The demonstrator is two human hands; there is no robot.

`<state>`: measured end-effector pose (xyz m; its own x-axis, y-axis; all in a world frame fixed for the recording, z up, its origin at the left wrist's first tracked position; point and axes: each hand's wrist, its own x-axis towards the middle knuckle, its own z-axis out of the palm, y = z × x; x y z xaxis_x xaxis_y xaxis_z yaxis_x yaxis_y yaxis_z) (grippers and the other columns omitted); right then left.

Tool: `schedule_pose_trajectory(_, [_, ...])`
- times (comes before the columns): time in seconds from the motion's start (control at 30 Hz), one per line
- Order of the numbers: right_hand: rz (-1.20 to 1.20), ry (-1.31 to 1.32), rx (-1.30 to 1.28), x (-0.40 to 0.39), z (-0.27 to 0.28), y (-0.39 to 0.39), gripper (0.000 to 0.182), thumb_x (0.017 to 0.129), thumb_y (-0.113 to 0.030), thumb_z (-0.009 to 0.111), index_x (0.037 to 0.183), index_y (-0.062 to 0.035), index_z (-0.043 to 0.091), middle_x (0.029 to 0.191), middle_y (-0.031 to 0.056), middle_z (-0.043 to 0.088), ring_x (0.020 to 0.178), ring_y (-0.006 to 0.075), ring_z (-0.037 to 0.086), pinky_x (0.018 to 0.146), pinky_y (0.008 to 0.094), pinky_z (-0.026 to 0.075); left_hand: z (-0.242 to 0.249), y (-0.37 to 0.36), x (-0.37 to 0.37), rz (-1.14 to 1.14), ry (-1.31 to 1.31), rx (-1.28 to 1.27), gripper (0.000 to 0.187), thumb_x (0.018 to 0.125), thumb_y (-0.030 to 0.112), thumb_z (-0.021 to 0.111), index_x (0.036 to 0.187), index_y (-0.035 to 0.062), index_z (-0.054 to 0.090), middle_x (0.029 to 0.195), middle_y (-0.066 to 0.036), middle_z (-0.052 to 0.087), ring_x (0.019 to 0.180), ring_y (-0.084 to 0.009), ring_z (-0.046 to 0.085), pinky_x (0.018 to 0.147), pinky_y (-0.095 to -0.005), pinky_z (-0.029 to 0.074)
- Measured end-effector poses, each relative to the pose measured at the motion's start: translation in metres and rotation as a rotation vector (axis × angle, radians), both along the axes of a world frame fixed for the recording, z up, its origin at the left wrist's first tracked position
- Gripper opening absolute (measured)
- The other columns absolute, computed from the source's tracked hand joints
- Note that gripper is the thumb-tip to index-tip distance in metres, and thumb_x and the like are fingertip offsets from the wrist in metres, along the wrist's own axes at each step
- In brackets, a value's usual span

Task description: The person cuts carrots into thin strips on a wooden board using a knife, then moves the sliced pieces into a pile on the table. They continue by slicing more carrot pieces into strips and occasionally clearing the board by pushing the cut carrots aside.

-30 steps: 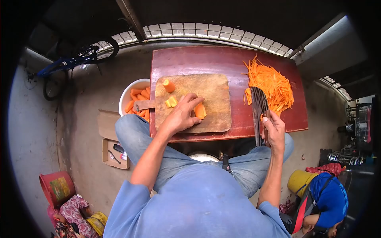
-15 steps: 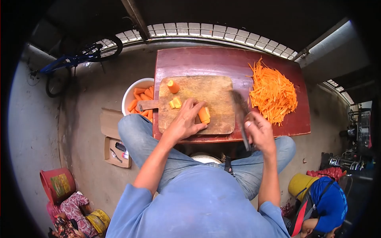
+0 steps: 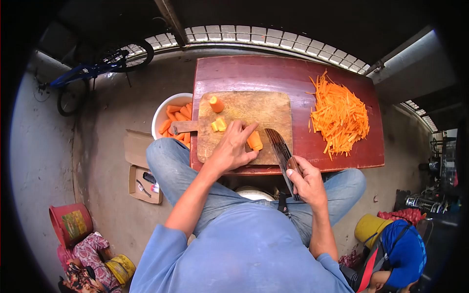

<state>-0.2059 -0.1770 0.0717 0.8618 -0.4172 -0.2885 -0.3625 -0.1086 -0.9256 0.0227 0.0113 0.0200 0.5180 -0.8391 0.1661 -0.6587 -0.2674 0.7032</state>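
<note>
Left hand (image 3: 232, 148) braces carrot piece (image 3: 255, 141), fingers curled; likely light, stiff, slick where cut; best held by near and far sides; right hand (image 3: 309, 182) grips knife (image 3: 279, 147).

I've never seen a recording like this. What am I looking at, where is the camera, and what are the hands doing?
No machine is at work here: these are a person's bare hands. The only view comes from a camera worn on the head, looking down past the blue shirt. On the red table lies a wooden board with a carrot stub and some yellowish chunks. The left hand steadies a carrot piece on the board; the right hand holds a dark-bladed knife. A heap of carrot shreds sits to the right, and a white tub of carrots stands beside the table's left edge.
</note>
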Motion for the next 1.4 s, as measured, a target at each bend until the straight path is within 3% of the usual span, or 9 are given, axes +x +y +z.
schedule_pose_trajectory(0.13, [-0.050,-0.006,0.119,-0.001,0.004,0.001,0.038,0.107,-0.010,0.072,0.140,0.0084,0.066,0.086,0.0024,0.068,0.058,0.0054,0.053,0.052,0.0278,0.043,0.000,-0.011,0.002,0.009,0.010,0.029,0.084,0.082,0.024,0.090,0.158,0.0061,0.059,0.132,-0.023,0.060,0.126,-0.0416,0.059,0.110,-0.0498,0.051])
schedule_pose_trajectory(0.43, [-0.085,0.008,0.087,-0.005,0.003,-0.001,0.040,0.107,-0.011,0.073,0.140,0.0090,0.066,0.084,0.0025,0.069,0.060,0.0060,0.054,0.054,0.0279,0.044,-0.011,-0.033,0.006,-0.032,-0.109,-0.049,0.084,0.081,0.025,0.094,0.157,0.0077,0.062,0.132,-0.021,0.060,0.128,-0.0404,0.058,0.111,-0.0505,0.048])
schedule_pose_trajectory(0.63, [-0.017,-0.043,-0.065,0.005,0.003,0.003,0.035,0.105,-0.012,0.073,0.132,0.0088,0.067,0.080,0.0117,0.066,0.074,0.0143,0.057,0.071,0.0360,0.051,-0.011,-0.019,0.001,-0.014,-0.040,-0.057,0.074,0.086,0.019,0.093,0.153,0.0051,0.064,0.131,-0.020,0.061,0.126,-0.0391,0.058,0.111,-0.0480,0.048])
schedule_pose_trajectory(0.83, [0.038,-0.008,-0.080,0.004,0.004,0.011,0.036,0.104,-0.012,0.073,0.134,0.0058,0.068,0.087,0.0205,0.069,0.079,0.0248,0.069,0.077,0.0398,0.056,-0.025,-0.006,-0.002,0.006,-0.036,-0.143,0.064,0.086,0.015,0.094,0.143,-0.0004,0.070,0.132,-0.021,0.063,0.125,-0.0391,0.062,0.111,-0.0475,0.050])
schedule_pose_trajectory(1.03, [0.072,-0.022,-0.173,0.004,0.007,0.011,0.037,0.105,-0.014,0.072,0.137,0.0037,0.066,0.096,0.0269,0.072,0.086,0.0396,0.075,0.081,0.0444,0.057,-0.029,-0.008,-0.006,0.033,-0.059,-0.205,0.058,0.086,0.016,0.094,0.136,-0.0027,0.073,0.141,-0.022,0.065,0.124,-0.0401,0.063,0.110,-0.0492,0.051])
schedule_pose_trajectory(1.13, [0.068,0.037,-0.238,0.004,0.007,0.014,0.038,0.107,-0.016,0.070,0.140,0.0021,0.064,0.104,0.0314,0.074,0.097,0.0506,0.075,0.085,0.0508,0.057,-0.027,-0.008,-0.003,-0.014,-0.127,-0.149,0.055,0.086,0.020,0.094,0.133,-0.0022,0.074,0.144,-0.022,0.065,0.124,-0.0401,0.063,0.109,-0.0498,0.051])
schedule_pose_trajectory(1.23, [0.071,0.057,-0.267,0.006,0.014,0.020,0.039,0.108,-0.018,0.068,0.142,0.0007,0.061,0.110,0.0341,0.074,0.107,0.0557,0.072,0.087,0.0564,0.056,-0.025,-0.008,-0.004,-0.041,-0.166,-0.136,0.054,0.088,0.023,0.093,0.133,-0.0021,0.074,0.143,-0.022,0.065,0.121,-0.0398,0.063,0.107,-0.0503,0.050])
schedule_pose_trajectory(1.4, [0.051,0.048,-0.267,0.008,0.015,0.026,0.040,0.109,-0.019,0.067,0.144,-0.0003,0.061,0.111,0.0348,0.074,0.109,0.0574,0.071,0.088,0.0591,0.056,-0.022,-0.008,-0.008,-0.094,-0.317,-0.073,0.051,0.093,0.023,0.089,0.134,-0.0025,0.073,0.141,-0.019,0.066,0.114,-0.0386,0.062,0.100,-0.0504,0.048])
